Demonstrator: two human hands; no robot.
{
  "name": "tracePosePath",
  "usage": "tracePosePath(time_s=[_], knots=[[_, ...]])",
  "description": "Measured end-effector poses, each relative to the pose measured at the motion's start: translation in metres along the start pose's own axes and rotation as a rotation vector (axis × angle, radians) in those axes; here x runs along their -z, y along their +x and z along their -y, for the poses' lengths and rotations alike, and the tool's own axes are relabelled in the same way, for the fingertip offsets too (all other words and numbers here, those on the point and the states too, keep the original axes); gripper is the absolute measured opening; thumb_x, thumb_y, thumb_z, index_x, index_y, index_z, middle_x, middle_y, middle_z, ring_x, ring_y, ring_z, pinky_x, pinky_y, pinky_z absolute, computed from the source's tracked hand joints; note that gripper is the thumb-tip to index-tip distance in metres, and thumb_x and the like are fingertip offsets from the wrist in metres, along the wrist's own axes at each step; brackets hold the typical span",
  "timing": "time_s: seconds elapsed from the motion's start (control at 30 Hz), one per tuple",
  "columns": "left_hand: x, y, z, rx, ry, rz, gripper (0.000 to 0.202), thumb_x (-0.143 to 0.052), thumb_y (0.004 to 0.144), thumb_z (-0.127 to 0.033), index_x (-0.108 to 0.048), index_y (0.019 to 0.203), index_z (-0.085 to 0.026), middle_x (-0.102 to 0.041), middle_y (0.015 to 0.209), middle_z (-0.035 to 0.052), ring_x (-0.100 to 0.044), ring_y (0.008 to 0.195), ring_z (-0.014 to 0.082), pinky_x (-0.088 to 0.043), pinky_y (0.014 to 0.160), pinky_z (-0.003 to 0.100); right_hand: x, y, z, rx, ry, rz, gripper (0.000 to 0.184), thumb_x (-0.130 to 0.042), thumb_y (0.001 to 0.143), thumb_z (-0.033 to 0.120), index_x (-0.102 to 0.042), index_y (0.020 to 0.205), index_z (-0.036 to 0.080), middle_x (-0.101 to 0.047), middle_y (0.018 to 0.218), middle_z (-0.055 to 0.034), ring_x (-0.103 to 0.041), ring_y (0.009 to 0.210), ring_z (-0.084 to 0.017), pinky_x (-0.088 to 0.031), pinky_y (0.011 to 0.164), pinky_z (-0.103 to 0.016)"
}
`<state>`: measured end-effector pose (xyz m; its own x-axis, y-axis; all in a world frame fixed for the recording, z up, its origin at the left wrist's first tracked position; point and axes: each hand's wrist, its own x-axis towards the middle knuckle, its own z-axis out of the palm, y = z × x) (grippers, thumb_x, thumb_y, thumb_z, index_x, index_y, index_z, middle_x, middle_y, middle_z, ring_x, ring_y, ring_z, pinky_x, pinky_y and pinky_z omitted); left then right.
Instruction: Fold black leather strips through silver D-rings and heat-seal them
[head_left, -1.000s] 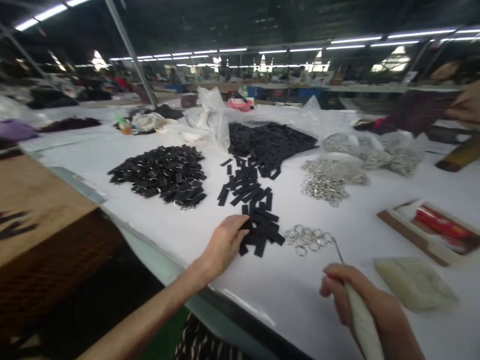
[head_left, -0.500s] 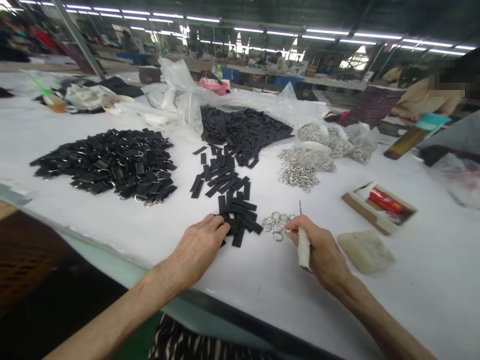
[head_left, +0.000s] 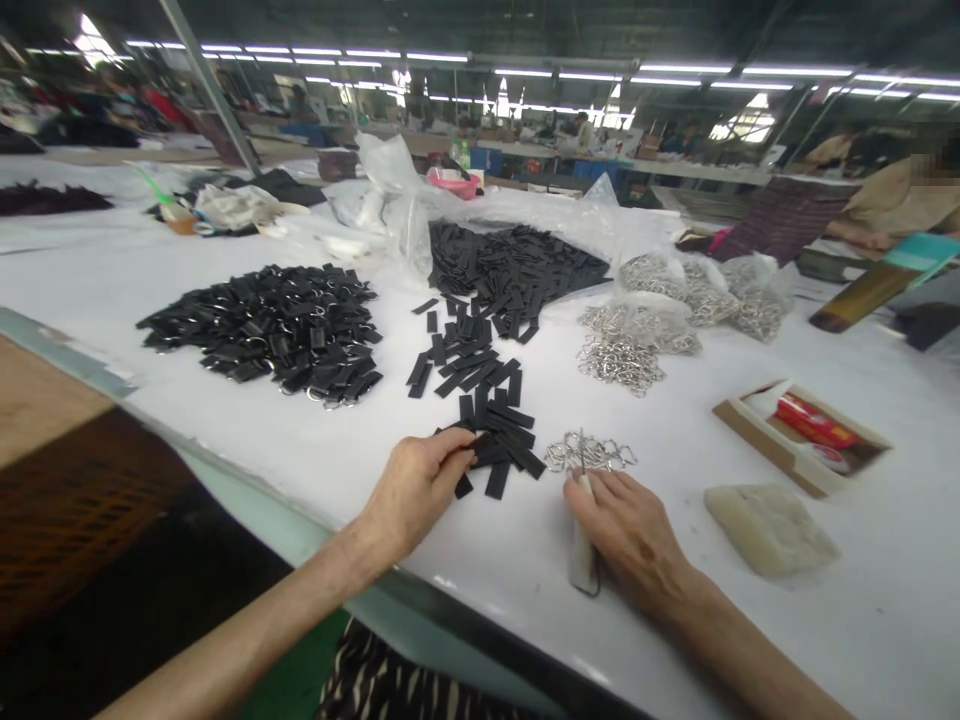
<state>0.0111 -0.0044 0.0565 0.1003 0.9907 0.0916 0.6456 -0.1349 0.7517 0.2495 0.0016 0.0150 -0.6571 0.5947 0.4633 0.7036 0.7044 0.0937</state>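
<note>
My left hand (head_left: 416, 485) pinches a black strip (head_left: 480, 445) at the near end of a small heap of black strips (head_left: 502, 440) on the white table (head_left: 247, 430). My right hand (head_left: 626, 530) is closed round a white-handled pointed tool (head_left: 581, 540). The tool's thin metal tip reaches into a little cluster of metal rings (head_left: 589, 453) just right of the strips.
A pile of finished black tabs with rings (head_left: 277, 330) lies at the left. More black strips (head_left: 517, 270) and bags of metal rings (head_left: 675, 300) lie further back. A pale block (head_left: 769, 525) and an open cardboard box (head_left: 799, 435) sit at the right. Another person (head_left: 900, 195) works at the far right.
My right hand came in from the lower right to the ring cluster and laid the tool lower, tip among the rings. My left hand stayed at the strips and closed on one.
</note>
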Motion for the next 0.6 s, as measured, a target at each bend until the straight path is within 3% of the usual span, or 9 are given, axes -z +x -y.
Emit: tracePosePath(time_s=[0.1,0.2,0.3,0.37,0.6], knots=[[0.000,-0.001,-0.012,0.250,-0.526,0.160,0.013,-0.051,0.081,-0.025,-0.061,0.079,-0.016,-0.065,0.073,0.0025,-0.061,0.067,0.0162,-0.050,0.054,0.025,0.005,-0.002,-0.003,-0.044,0.034,-0.039,0.031,-0.033,0.084,0.000,-0.060,0.078,0.014,-0.055,0.061,-0.0057,-0.051,0.058,-0.020,-0.037,0.056,-0.029],[-0.006,-0.001,-0.018,0.379,-0.814,0.274,0.012,-0.060,0.075,-0.026,-0.060,0.080,-0.015,-0.066,0.076,0.0042,-0.063,0.069,0.0172,-0.052,0.049,0.024,0.015,-0.003,-0.003,-0.222,0.187,-0.051,0.025,-0.036,0.082,0.002,-0.056,0.081,0.017,-0.055,0.063,-0.0014,-0.052,0.056,-0.016,-0.038,0.052,-0.024],[-0.017,-0.002,-0.021,0.430,-0.937,0.311,0.016,-0.064,0.073,-0.026,-0.059,0.081,-0.013,-0.067,0.076,0.0062,-0.065,0.070,0.0181,-0.054,0.050,0.024,0.028,0.000,0.002,-0.556,0.536,-0.073,0.015,-0.044,0.084,0.010,-0.053,0.083,0.021,-0.062,0.074,0.0008,-0.058,0.065,-0.014,-0.041,0.056,-0.022],[-0.024,-0.002,-0.025,0.439,-0.986,0.335,0.017,-0.065,0.073,-0.027,-0.059,0.080,-0.013,-0.066,0.076,0.0075,-0.065,0.070,0.0186,-0.054,0.050,0.024,0.038,0.005,0.007,-0.689,0.738,-0.111,0.007,-0.048,0.085,0.017,-0.052,0.083,0.023,-0.066,0.084,0.0006,-0.061,0.076,-0.016,-0.043,0.062,-0.023],[-0.044,-0.005,-0.034,0.462,-1.209,0.418,0.012,-0.065,0.073,-0.021,-0.062,0.074,-0.010,-0.055,0.064,0.0020,-0.053,0.053,0.0108,-0.052,0.041,0.020,0.048,0.021,0.020,-0.778,1.082,-0.191,0.005,-0.056,0.085,0.023,-0.053,0.081,0.023,-0.069,0.085,0.0016,-0.062,0.076,-0.014,-0.045,0.065,-0.022]])
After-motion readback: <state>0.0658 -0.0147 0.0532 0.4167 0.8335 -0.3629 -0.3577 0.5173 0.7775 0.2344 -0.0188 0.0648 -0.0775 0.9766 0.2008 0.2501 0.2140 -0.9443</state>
